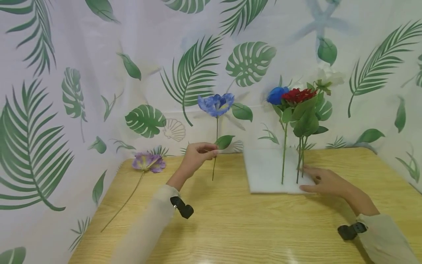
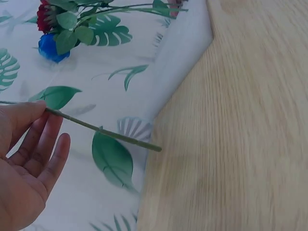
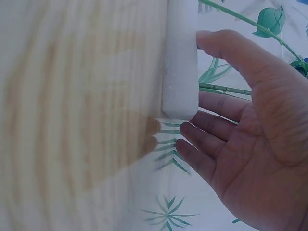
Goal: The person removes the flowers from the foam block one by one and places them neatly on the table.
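Observation:
My left hand (image 1: 201,156) pinches the thin green stem of a blue artificial flower (image 1: 215,104) between thumb and fingertips. The flower hangs upright, left of a white foam board (image 1: 263,176), its bare stem end (image 2: 139,143) free in the left wrist view. At the board's right front corner, my right hand (image 1: 326,183) touches the foam with its thumb on top and its fairly straight fingers (image 3: 211,127) along the side. Upright from the board rise a blue rose (image 1: 277,95), a red flower (image 1: 299,96) and a white flower (image 1: 329,79).
A purple flower (image 1: 150,162) with a long stem lies on the left of the wooden table (image 1: 230,227). Behind the table hangs a white curtain (image 1: 99,47) printed with green leaves.

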The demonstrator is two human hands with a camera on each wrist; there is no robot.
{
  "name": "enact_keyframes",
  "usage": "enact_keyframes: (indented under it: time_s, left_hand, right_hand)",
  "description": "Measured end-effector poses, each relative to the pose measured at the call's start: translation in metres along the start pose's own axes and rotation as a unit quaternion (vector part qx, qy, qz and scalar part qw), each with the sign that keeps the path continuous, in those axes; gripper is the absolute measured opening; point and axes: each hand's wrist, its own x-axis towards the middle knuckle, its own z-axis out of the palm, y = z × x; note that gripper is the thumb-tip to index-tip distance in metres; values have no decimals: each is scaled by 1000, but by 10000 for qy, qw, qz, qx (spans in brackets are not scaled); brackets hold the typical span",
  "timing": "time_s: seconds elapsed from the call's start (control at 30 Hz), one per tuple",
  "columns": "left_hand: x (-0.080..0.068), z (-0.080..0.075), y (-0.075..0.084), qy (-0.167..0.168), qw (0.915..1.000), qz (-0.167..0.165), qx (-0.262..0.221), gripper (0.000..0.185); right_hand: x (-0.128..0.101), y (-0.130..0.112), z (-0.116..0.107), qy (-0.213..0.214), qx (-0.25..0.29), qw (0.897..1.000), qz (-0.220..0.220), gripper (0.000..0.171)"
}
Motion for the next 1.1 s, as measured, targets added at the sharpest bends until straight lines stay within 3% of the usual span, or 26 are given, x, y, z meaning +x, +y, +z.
enact_keyframes:
  time_s: [0.33, 0.67, 0.83, 1.1]
  left_hand:
    - [-12, -42, 7, 5, 9986, -213, 475, 24]
    - [-28, -97, 10, -86, 9930, -524, 1056, 27]
    - [-41, -120, 16, 28, 9860, -899, 1407, 26]
    - [-60, -147, 15, -303, 9786, -1378, 1497, 25]
  right_hand:
    - [1, 4, -4, -77, 102, 9999, 63, 87]
    - [1, -2, -4, -119, 161, 9998, 80, 87]
    - [1, -1, -2, -100, 182, 9997, 97, 87]
    - [1, -1, 0, -52, 134, 9998, 120, 86]
